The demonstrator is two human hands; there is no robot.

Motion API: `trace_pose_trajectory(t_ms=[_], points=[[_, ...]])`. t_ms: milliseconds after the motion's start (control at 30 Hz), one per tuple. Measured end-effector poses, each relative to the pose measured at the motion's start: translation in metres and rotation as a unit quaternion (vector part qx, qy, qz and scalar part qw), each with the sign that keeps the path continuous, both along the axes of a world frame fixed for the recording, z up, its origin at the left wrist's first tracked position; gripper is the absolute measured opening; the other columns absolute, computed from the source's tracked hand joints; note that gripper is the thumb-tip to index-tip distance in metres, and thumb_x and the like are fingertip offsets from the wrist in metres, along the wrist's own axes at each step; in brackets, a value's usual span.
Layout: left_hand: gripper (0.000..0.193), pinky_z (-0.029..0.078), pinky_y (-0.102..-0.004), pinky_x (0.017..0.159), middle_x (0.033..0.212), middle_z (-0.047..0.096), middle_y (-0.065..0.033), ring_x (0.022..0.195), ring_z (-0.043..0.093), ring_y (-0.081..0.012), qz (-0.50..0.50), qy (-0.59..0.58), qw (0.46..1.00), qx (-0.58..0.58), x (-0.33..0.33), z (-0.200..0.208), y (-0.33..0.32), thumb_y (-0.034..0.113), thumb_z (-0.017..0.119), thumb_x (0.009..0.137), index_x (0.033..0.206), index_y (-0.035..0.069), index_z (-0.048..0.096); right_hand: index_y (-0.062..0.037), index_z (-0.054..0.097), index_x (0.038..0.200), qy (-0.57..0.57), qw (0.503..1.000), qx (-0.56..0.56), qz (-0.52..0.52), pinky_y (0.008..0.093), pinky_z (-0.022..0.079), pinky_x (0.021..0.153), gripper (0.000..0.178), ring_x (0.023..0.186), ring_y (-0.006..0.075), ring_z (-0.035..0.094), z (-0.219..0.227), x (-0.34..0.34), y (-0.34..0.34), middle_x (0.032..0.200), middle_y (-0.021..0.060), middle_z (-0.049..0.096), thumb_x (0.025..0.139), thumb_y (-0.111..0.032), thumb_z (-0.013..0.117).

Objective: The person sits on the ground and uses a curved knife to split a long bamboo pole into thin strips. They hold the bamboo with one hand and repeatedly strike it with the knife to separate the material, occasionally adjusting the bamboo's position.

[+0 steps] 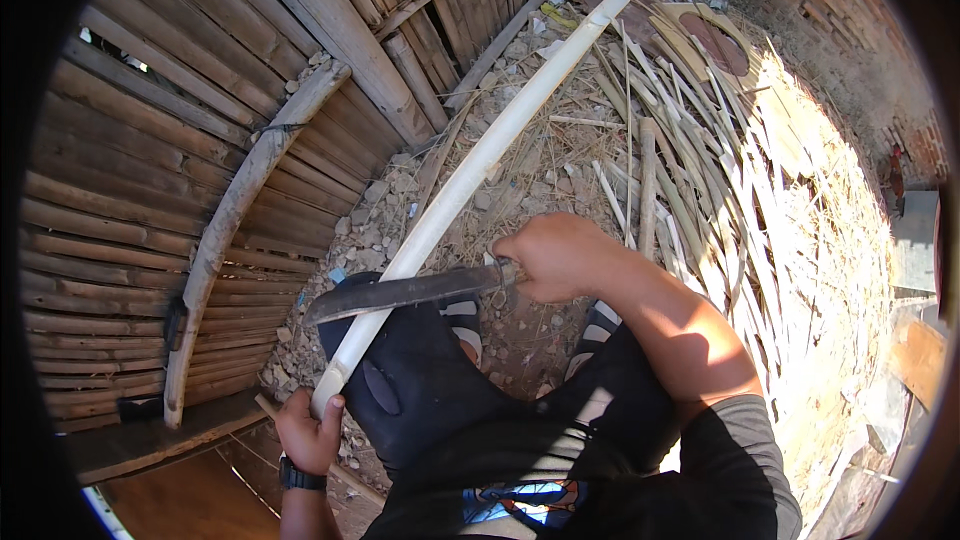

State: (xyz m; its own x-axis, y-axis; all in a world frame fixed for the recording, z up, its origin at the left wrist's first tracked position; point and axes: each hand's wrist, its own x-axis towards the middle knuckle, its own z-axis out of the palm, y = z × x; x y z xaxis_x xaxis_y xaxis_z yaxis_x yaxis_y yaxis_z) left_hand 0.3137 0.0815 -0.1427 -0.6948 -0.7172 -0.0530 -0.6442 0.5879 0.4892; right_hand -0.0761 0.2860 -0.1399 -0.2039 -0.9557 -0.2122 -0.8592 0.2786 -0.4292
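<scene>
A long pale strip of split bamboo (480, 155) slants across my right-to-left view, its near end low at the left by my knee and its far end up over the rubble. My left hand (309, 430) is closed round that near end, thumb on top. In my right hand (560, 256) is the handle of a machete (410, 293), held in a fist. The broad dark blade points left and lies across the bamboo strip above my left thigh. Whether the edge bites into the strip cannot be made out.
A slatted bamboo wall (130, 210) with a curved pole (245, 210) rises at the left. Many split bamboo strips (715, 155) lie piled at the right. Rubble and straw (525, 180) cover the ground around my sandalled feet (463, 320). A brick wall (840, 10) stands at the far right.
</scene>
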Motion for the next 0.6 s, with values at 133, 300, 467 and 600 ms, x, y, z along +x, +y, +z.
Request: trace_pose_trajectory(t_ms=[133, 300, 467, 600], points=[[0.041, 0.046, -0.0453, 0.057, 0.071, 0.06, -0.0214, 0.063, 0.06, -0.0397, -0.029, 0.009, 0.998, -0.055, 0.015, -0.017, -0.012, 0.035, 0.079, 0.088, 0.084, -0.001, 0.06, -0.0068, 0.071, 0.105, -0.056, 0.996, -0.02, -0.069, 0.0477, 0.055, 0.078, 0.035, 0.084, 0.04, 0.07, -0.015, -0.037, 0.002, 0.082, 0.0201, 0.071, 0.072, -0.02, 0.072], [0.034, 0.043, -0.0425, 0.056, 0.066, 0.058, -0.0197, 0.059, 0.056, -0.0374, -0.034, 0.024, 0.988, -0.148, 0.016, -0.001, -0.022, 0.026, 0.076, 0.09, 0.081, -0.002, 0.059, -0.0007, 0.07, 0.113, -0.116, 0.925, -0.093, -0.35, 0.0463, 0.055, 0.083, 0.044, 0.088, 0.0404, 0.07, -0.056, -0.119, 0.041, 0.091, 0.0243, 0.072, 0.075, -0.022, 0.072], [0.043, 0.047, -0.0458, 0.057, 0.071, 0.062, -0.0209, 0.064, 0.062, -0.0402, 0.004, -0.006, 0.997, -0.082, 0.007, 0.006, -0.012, 0.038, 0.08, 0.087, 0.086, -0.001, 0.063, -0.0033, 0.071, 0.116, -0.055, 0.973, -0.046, -0.221, 0.0485, 0.055, 0.088, 0.046, 0.096, 0.0449, 0.069, -0.031, -0.077, 0.026, 0.099, 0.0264, 0.072, 0.075, -0.025, 0.073], [0.041, 0.046, -0.043, 0.056, 0.068, 0.061, -0.0196, 0.061, 0.061, -0.0363, -0.016, -0.007, 0.999, -0.033, 0.01, 0.007, -0.005, 0.036, 0.078, 0.089, 0.083, -0.001, 0.062, -0.0038, 0.07, 0.107, 0.016, 0.999, -0.01, -0.047, 0.0465, 0.055, 0.081, 0.04, 0.088, 0.0404, 0.07, -0.001, -0.02, 0.004, 0.087, 0.024, 0.071, 0.075, -0.026, 0.077]])
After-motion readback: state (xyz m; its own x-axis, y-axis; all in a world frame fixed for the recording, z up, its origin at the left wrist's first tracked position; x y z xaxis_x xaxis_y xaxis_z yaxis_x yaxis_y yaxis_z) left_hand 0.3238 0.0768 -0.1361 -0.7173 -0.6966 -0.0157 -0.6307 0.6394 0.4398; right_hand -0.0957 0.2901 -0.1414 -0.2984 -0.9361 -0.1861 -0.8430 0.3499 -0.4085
